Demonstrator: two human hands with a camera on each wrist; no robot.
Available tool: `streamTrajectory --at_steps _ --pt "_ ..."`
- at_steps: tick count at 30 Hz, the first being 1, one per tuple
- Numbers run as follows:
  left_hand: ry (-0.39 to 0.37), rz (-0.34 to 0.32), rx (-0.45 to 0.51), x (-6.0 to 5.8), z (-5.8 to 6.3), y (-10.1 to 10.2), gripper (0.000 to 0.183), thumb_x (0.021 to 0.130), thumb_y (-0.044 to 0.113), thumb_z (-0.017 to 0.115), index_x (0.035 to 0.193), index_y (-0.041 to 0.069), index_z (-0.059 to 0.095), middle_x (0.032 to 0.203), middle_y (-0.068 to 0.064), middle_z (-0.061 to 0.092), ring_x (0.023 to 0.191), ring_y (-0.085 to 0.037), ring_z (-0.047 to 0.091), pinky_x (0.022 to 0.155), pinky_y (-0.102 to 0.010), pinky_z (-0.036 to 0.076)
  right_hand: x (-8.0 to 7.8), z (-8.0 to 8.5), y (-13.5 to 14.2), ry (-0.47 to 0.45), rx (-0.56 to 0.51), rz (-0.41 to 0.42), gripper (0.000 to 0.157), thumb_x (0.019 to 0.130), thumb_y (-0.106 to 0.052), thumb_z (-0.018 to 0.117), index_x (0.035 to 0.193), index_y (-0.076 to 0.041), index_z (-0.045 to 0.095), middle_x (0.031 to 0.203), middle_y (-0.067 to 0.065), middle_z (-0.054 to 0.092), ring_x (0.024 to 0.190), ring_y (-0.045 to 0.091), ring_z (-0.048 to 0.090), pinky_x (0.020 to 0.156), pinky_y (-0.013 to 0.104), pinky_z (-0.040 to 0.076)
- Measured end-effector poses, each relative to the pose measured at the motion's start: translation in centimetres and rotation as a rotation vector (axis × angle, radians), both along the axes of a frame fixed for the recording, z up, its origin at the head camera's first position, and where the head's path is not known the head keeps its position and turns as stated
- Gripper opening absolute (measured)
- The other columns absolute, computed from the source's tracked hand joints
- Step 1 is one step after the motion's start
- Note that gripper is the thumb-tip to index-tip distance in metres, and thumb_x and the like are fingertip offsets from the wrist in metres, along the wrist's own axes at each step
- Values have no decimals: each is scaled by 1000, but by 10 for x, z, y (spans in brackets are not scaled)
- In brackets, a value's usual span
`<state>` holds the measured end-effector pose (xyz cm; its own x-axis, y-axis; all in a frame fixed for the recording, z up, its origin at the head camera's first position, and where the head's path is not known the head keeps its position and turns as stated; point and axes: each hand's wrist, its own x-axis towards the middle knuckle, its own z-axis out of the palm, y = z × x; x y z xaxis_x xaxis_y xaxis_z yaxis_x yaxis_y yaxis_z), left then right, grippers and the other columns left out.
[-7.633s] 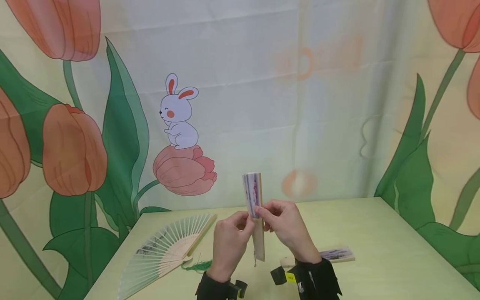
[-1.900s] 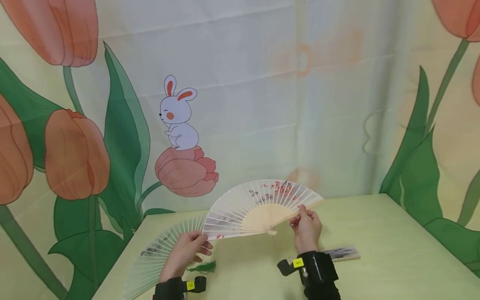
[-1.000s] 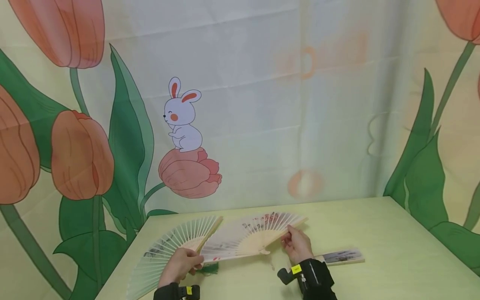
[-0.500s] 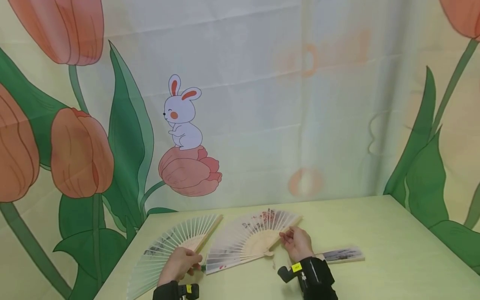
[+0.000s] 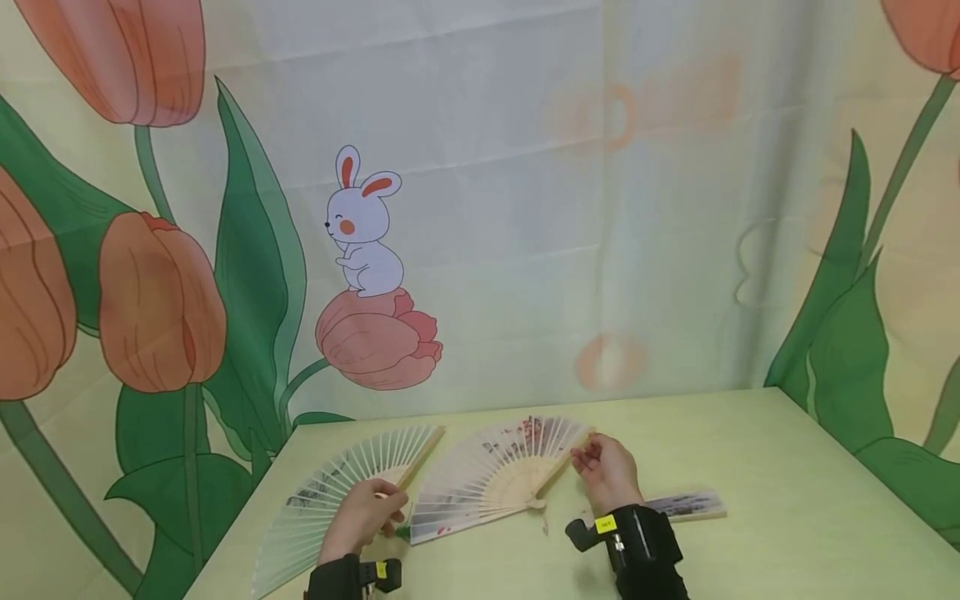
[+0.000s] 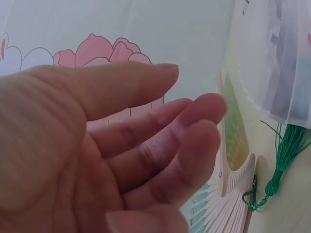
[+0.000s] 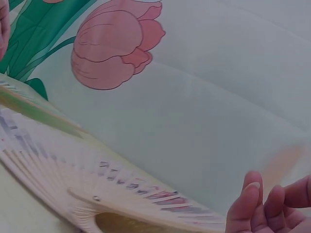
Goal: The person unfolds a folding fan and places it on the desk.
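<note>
A white folding fan with red blossoms lies spread on the table, its pivot toward the person. My left hand hovers over the pale green folding fan, left of the white one. In the left wrist view its fingers are loosely bent with nothing between them; a green tassel shows beyond. At the white fan's right edge is my right hand. Its relaxed fingers hold nothing in the right wrist view, with the fan's edge close by.
A folded fan with a grey-purple print lies right of the right wrist, partly hidden by it. The pale yellow table ends at a printed cloth backdrop with tulips and a rabbit.
The white fan, earlier folded upright in both hands, was spread, lowered and laid beside the green fan. Both hands have let go; the right has shifted slightly up and right.
</note>
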<state>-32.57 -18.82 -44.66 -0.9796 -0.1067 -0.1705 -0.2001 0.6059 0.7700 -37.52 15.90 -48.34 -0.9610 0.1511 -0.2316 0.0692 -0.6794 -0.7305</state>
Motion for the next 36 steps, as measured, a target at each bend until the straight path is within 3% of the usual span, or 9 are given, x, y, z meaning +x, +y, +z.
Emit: streamTrajectory --at_steps 6,14,19,23,28,32,36 --pt "23 -18 -14 -1 6 11 25 95 23 62 108 1 62 79 -8 65 67 -24 62 55 -34 42 6 17 18 29 13 -13 15 104 -15 41 115 -6 45 88 3 46 85 18 59 83 28 51" --pt "108 -170 -6 5 20 34 33 97 25 62 116 -1 60 89 -13 65 74 -29 63 66 -44 51 26 48 49 111 24 -6 13 106 -21 41 114 -12 44 86 -2 49 83 16 60 82 28 49" --pt "149 -260 -64 5 25 54 35 96 27 63 120 1 60 94 -9 64 80 -27 64 69 -41 52 35 64 63 155 132 -31 14 106 -22 41 114 -11 46 86 -2 50 82 16 60 82 29 48" --pt "208 -354 -106 5 30 74 33 94 28 65 119 5 62 98 -6 63 86 -24 61 70 -40 51 35 72 71 185 321 -28 18 105 -21 44 116 -7 47 86 0 52 80 17 61 78 29 50" --pt "269 -559 -57 14 38 112 29 95 28 65 117 9 62 98 -3 64 90 -23 61 72 -39 50 37 79 79 208 646 15 20 105 -16 44 117 -1 49 86 6 54 78 19 62 68 29 52" --pt "297 -686 -83 17 39 149 24 93 23 68 112 9 64 92 1 64 84 -15 61 69 -32 50 44 79 85 249 977 136 21 104 -13 46 117 1 52 95 11 54 82 24 58 68 35 52" --pt "325 -743 -249 13 35 182 25 87 20 72 109 9 66 89 1 64 79 -10 58 69 -26 48 52 69 92 355 1341 287 19 99 -12 55 116 -3 57 105 9 58 91 24 56 73 39 50"
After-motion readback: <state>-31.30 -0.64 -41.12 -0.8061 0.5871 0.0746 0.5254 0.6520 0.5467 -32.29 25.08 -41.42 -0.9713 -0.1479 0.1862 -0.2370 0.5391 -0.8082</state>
